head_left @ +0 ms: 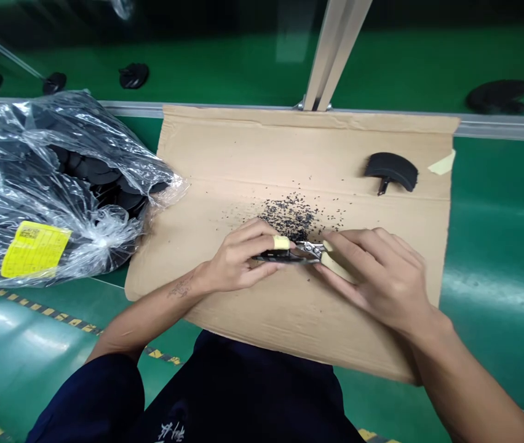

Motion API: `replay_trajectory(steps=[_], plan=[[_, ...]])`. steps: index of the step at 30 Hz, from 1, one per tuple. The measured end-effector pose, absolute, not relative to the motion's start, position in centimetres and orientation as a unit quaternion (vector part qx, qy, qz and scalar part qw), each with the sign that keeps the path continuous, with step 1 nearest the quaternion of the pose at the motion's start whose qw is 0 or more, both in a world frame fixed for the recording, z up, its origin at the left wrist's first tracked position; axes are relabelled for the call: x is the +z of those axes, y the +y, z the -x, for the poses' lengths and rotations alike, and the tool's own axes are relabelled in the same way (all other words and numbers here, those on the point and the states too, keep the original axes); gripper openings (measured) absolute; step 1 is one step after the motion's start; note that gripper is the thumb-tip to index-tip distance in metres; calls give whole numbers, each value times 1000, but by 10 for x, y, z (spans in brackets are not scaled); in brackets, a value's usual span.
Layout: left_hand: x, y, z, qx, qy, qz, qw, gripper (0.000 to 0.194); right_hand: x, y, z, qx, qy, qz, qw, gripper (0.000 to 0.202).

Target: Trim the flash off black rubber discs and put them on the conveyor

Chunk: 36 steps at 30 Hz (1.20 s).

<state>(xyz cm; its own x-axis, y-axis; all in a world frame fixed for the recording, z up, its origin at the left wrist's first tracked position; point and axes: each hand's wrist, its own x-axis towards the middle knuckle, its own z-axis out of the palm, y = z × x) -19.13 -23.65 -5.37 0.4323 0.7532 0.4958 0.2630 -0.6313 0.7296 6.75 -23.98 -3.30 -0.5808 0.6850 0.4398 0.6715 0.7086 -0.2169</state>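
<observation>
My left hand point(238, 255) is closed, with the fingers pinching a thin black plastic part point(275, 256) seen nearly edge-on. A yellow wrap covers one of its fingers. In my right hand point(377, 271) is a small pair of metal nippers point(312, 250), its jaws touching or close against the part's right end. Pale yellow also shows at the right fingers; whether it is wrapping or handle I cannot tell. Just beyond the hands lies a scatter of tiny black bits point(292, 212), spread over the cardboard sheet point(225, 141).
A clear plastic bag point(26, 166) of black discs, with a yellow label point(35, 249), lies at left. A curved black part with a short stem point(391, 171) rests at the cardboard's right. A metal rail point(506, 128) and upright post point(338, 55) stand at the back edge.
</observation>
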Motion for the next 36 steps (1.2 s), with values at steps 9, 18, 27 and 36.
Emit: replay_trajectory(steps=[9, 18, 27, 36], plan=[[-40, -183, 209, 443, 476, -618, 440, 72, -29, -246, -97, 50, -902, 381, 197, 35], [-13, -23, 220, 210, 615, -754, 96, 43, -43, -298, -114, -20, -879, 438, 188, 39], [-10, -3, 228, 139, 593, -788, 90, 35, -14, -269, -160, -23, -816, 516, 260, 25], [23, -146, 295, 154, 396, -899, 110, 31, 5, -80, -198, 6, -662, 734, 152, 38]])
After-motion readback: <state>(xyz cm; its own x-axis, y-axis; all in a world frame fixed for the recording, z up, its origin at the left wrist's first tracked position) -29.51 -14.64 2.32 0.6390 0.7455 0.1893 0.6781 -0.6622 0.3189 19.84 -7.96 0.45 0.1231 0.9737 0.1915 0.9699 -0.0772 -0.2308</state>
